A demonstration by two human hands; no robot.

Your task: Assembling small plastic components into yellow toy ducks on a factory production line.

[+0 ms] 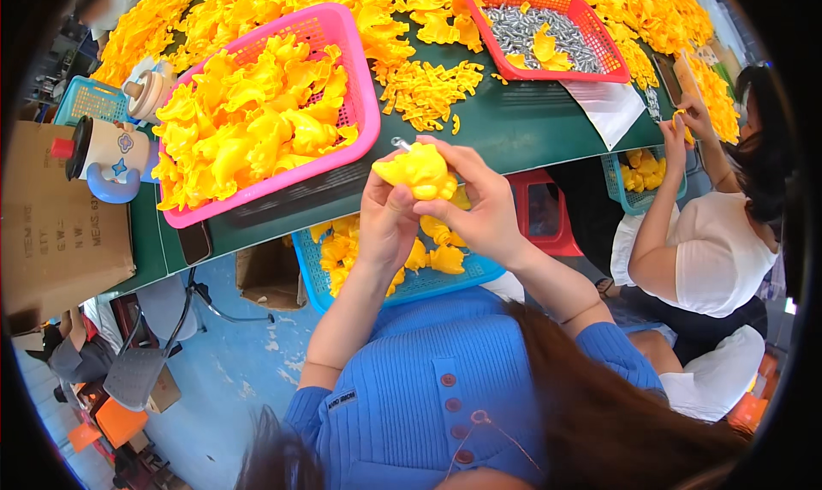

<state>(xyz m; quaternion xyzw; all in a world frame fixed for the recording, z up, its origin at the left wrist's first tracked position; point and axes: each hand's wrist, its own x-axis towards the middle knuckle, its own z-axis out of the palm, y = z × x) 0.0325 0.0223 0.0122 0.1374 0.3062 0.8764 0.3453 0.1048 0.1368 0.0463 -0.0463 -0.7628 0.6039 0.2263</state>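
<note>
Both my hands are closed round one small, soft-looking yellow moulded figure (421,171), held up over my lap at the table's near edge. My left hand (384,220) grips its left side, thumb in front. The right hand (479,203) pinches it from the other side, fingers behind and thumb below. A small shiny metal piece (400,144) shows at the figure's upper left; how it is joined there I cannot make out. Below my hands, a blue basket (313,276) with several yellow moulded pieces (447,259) sits at my lap, partly hidden by my forearms.
On the green table (514,117) stand a pink basket (364,87) of thin yellow pieces and a red basket (555,75) of small metal parts. Yellow strips (428,92) lie between. A phone (195,243), cups and a carton (64,216) are left. A co-worker (715,242) sits right.
</note>
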